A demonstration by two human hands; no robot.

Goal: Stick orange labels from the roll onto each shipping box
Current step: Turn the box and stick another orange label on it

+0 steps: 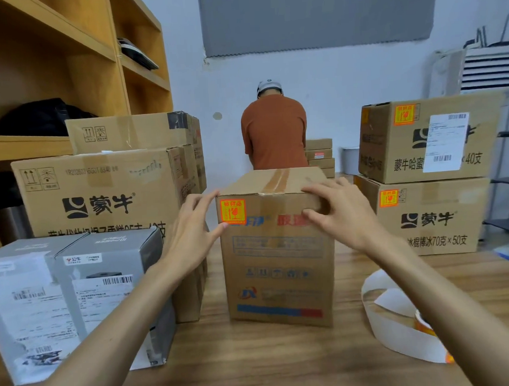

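A tall cardboard box (280,250) stands on the wooden table (256,367) in front of me, with an orange label (233,211) stuck at the top left of its front. My left hand (190,228) touches the box's left top corner with straight fingers, its thumb at the label's lower edge. My right hand (343,214) grips the top right edge, fingers over the top and thumb on the front. The label roll (422,325) lies at the right, with white backing paper (383,319) looped around it.
Two stacked boxes on the right (431,222) each carry an orange label (404,114). Grey boxes (105,289) and large cardboard boxes (100,195) crowd the left, beside a wooden shelf (62,40). A person in an orange shirt (273,132) stands behind, back turned.
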